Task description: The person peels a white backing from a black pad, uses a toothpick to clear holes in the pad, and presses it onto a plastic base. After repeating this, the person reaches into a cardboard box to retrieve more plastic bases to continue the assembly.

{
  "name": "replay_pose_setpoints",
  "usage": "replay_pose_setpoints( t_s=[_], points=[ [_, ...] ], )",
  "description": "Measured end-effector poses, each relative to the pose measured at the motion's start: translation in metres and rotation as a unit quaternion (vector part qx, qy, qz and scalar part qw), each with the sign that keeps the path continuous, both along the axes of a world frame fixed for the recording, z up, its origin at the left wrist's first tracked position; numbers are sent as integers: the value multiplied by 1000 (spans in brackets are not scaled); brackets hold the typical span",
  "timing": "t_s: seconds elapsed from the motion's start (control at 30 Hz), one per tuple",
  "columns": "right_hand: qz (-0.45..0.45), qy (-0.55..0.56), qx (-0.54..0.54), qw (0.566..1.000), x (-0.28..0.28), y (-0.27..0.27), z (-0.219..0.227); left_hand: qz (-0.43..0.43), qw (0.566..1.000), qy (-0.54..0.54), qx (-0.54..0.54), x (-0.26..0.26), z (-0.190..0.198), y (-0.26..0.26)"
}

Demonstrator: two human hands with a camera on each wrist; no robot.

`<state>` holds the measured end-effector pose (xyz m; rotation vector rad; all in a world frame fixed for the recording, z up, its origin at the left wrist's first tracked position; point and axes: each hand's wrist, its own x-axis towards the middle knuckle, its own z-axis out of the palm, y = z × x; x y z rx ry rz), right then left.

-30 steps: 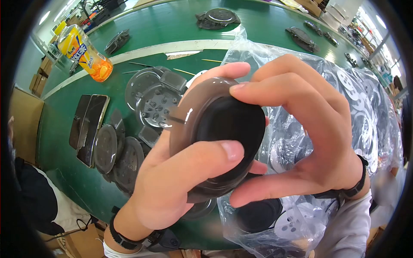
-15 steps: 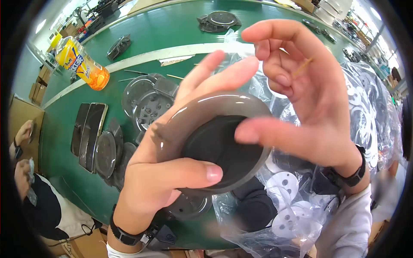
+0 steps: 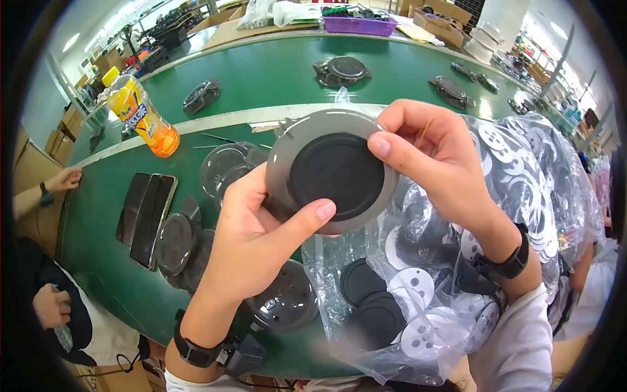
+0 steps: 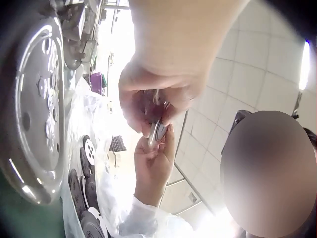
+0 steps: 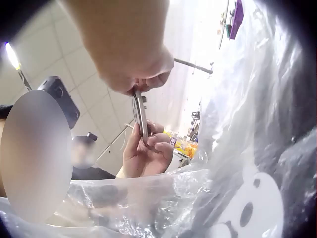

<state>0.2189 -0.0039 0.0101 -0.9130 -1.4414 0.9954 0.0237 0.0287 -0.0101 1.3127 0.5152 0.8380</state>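
Both hands hold up a round, smoky see-through plastic cover (image 3: 281, 153) with a black round pad (image 3: 336, 176) on its face. My left hand (image 3: 255, 242) grips its lower left edge, thumb on the front and fingers behind. At the upper right rim, my right hand (image 3: 441, 163) pinches the cover, thumb tip near the pad's edge. A thin wooden stick (image 3: 426, 127) pokes out from the right fingers. In the right wrist view the cover (image 5: 140, 114) appears edge-on between the two hands.
Below lie loose black pads (image 3: 373, 320) and white discs with holes (image 3: 418, 336) on a clear plastic bag (image 3: 326, 281). More smoky covers (image 3: 284, 297) sit on the green table (image 3: 124, 287) at left, near phones (image 3: 153, 215) and a drink bottle (image 3: 145, 117). Another person's hand (image 3: 64, 179) touches the left edge.
The right hand first left the cover's rim with its fingers spread, then came back to pinch it. The cover has turned to face me more squarely and sits higher; the head view has tilted up.
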Motion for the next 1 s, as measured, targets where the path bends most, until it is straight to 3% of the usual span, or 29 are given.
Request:
replay_pose_setpoints(
  t_s=[0.1,0.17,0.23,0.3,0.37,0.4,0.43,0.5,0.57,0.63,0.7,0.77,0.83,0.87,0.93,1.0],
  points=[
    [24,-43,-15,999,5,7,0,4,999,28,40,-5,5,1],
    [27,-43,-79,996,2,13,5,8,997,47,57,-11,9,7],
    [-38,-31,-90,995,0,34,3,188,971,36,146,-20,9,22],
    [-36,25,-65,997,5,68,7,335,930,-29,151,-43,14,44],
    [-68,47,-67,994,18,117,0,389,908,-58,145,-65,17,55],
    [-109,-18,-106,988,28,140,-1,421,893,-6,157,-64,16,58],
    [-149,-82,-142,975,34,155,-6,420,894,-5,157,-63,11,59],
    [-234,-267,-114,928,33,168,-23,345,888,199,231,-58,2,62],
    [-238,-269,-74,930,29,158,-32,242,859,340,296,-53,1,55],
    [-53,-325,59,942,16,127,-18,211,847,367,322,-53,-19,56],
    [38,-475,74,876,-9,78,7,227,732,423,483,-48,-35,52],
    [122,-504,20,855,-21,36,11,222,743,419,472,-42,-30,48],
    [201,-562,44,801,-24,3,1,236,783,388,426,-37,-22,45],
    [198,-561,39,803,-25,-9,-7,243,778,382,436,-36,-19,42],
    [170,-624,57,760,-23,-24,-20,242,791,366,427,-29,-9,32],
    [185,-596,59,779,-16,-25,-27,231,820,332,405,-25,-5,24]
  ],
)
